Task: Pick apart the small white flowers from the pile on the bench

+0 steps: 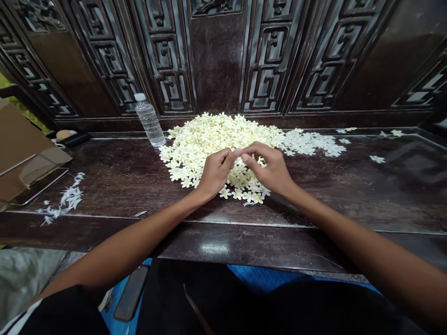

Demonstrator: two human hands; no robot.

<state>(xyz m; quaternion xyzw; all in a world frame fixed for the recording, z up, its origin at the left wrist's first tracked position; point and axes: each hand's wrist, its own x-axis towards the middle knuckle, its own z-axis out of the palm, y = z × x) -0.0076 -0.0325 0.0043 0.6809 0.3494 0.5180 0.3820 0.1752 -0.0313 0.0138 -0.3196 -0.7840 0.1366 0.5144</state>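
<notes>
A heap of small pale yellow-white flowers (213,135) lies on the dark wooden bench (132,163). Over its front part, my left hand (216,171) and my right hand (268,166) meet at the fingertips. Thumb and index finger of each hand are pinched together. Whatever lies between the fingertips is too small or hidden to make out. A flatter patch of whiter flowers (310,142) spreads from the heap to the right.
A clear bottle with white cap (150,121) stands left of the heap. Further left are white slivers (70,197), a cardboard box (24,144) and a wire rack (45,186). A carved wooden backrest (218,65) rises behind. A phone (131,293) lies below the bench edge.
</notes>
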